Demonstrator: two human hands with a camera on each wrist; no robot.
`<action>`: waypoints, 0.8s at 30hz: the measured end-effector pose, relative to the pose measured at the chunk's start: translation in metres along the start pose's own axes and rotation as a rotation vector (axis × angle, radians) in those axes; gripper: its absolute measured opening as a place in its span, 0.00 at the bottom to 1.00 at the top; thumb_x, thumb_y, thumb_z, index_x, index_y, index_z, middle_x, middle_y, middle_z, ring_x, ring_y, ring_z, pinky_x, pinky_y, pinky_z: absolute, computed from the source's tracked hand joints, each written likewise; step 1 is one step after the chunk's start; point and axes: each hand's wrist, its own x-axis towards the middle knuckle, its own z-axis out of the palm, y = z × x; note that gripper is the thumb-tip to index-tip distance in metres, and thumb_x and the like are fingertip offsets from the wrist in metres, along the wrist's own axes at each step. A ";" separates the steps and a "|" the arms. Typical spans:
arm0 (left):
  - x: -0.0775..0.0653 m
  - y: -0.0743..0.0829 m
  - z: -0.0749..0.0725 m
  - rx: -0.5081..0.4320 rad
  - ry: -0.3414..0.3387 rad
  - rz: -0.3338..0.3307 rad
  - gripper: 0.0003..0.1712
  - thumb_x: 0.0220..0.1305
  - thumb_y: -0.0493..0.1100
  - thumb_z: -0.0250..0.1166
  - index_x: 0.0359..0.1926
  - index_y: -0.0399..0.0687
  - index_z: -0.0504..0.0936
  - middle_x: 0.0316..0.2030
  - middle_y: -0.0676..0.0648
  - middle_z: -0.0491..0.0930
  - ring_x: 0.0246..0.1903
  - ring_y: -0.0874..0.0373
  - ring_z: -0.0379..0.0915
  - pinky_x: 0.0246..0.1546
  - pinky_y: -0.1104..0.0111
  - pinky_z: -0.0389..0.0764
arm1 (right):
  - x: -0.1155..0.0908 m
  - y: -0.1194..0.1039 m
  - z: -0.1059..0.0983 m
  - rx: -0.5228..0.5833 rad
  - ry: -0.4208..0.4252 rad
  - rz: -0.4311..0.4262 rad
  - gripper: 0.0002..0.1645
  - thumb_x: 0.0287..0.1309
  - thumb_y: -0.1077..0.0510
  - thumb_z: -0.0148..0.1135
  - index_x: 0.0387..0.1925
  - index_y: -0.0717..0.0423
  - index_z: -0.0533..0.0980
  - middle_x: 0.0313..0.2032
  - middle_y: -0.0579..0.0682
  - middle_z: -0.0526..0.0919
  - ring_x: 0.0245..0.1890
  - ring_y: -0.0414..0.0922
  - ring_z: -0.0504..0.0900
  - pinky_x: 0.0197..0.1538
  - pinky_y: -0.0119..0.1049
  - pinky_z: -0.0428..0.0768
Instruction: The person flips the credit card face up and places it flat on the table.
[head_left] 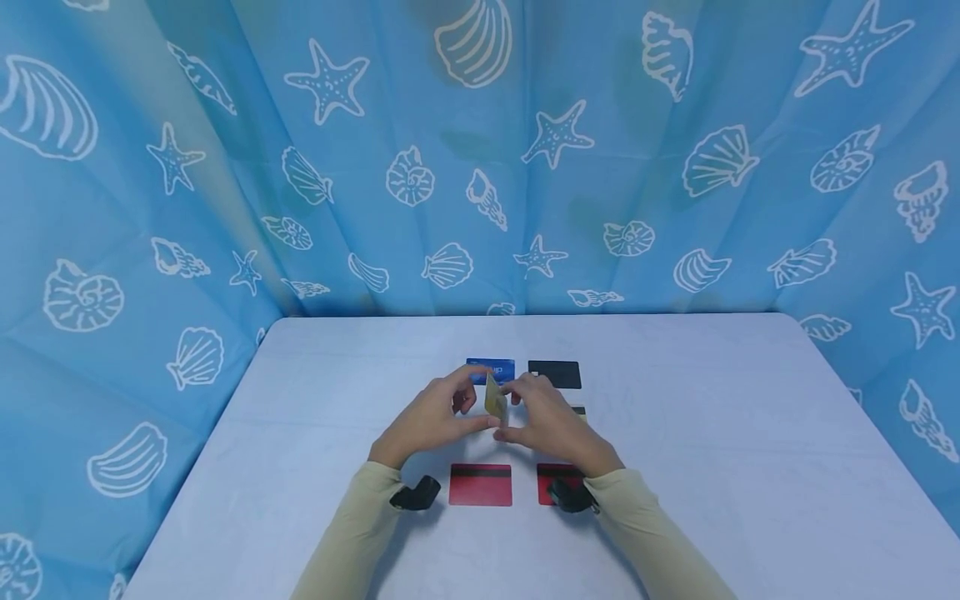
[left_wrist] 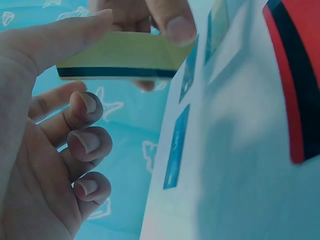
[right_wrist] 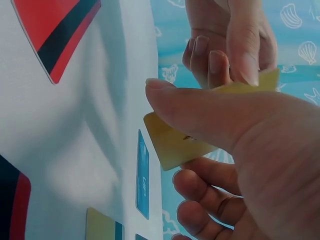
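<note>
A gold card (head_left: 492, 400) stands on edge above the white table, between my two hands. My left hand (head_left: 431, 417) pinches it from one side with thumb and forefinger, its other fingers loosely curled. From the opposite side my right hand (head_left: 551, 417) pinches the card too. A dark stripe runs along the gold card (left_wrist: 125, 56) in the left wrist view; its other face shows in the right wrist view, partly covered by the right thumb (right_wrist: 200, 112). Behind the hands lie a blue card (head_left: 506, 367) with white lettering and a black card (head_left: 561, 377).
Two red cards with dark stripes, one left (head_left: 480, 487) and one right (head_left: 550, 472), lie nearer me; the right wrist camera hides part of the latter. A pale striped card (head_left: 579, 412) is mostly behind the right hand. A blue seashell-print curtain (head_left: 487, 167) borders the table (head_left: 712, 400).
</note>
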 end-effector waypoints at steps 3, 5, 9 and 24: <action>0.000 -0.002 -0.004 -0.001 0.006 -0.011 0.41 0.60 0.54 0.77 0.71 0.53 0.71 0.31 0.48 0.75 0.32 0.58 0.71 0.31 0.69 0.74 | 0.000 0.000 -0.002 -0.005 0.002 0.010 0.37 0.50 0.48 0.82 0.60 0.54 0.78 0.46 0.50 0.80 0.50 0.46 0.71 0.51 0.43 0.82; -0.001 -0.004 -0.006 0.025 0.012 -0.030 0.40 0.58 0.53 0.77 0.69 0.54 0.72 0.31 0.50 0.75 0.33 0.58 0.71 0.31 0.69 0.74 | -0.001 0.001 -0.003 -0.017 0.003 0.015 0.37 0.49 0.47 0.83 0.59 0.54 0.79 0.46 0.49 0.79 0.50 0.46 0.71 0.51 0.43 0.82; -0.003 -0.006 -0.008 0.116 0.021 -0.074 0.38 0.56 0.54 0.79 0.66 0.57 0.75 0.31 0.53 0.75 0.32 0.58 0.71 0.30 0.69 0.72 | 0.000 0.002 -0.004 -0.047 0.009 0.022 0.38 0.48 0.46 0.83 0.59 0.53 0.79 0.46 0.50 0.79 0.49 0.46 0.71 0.52 0.43 0.81; -0.002 -0.015 -0.008 0.253 0.006 -0.103 0.37 0.55 0.58 0.78 0.64 0.57 0.77 0.30 0.53 0.76 0.27 0.59 0.69 0.27 0.68 0.69 | -0.001 -0.001 -0.007 -0.110 0.025 0.041 0.40 0.47 0.46 0.84 0.61 0.53 0.80 0.50 0.50 0.78 0.51 0.47 0.70 0.55 0.44 0.80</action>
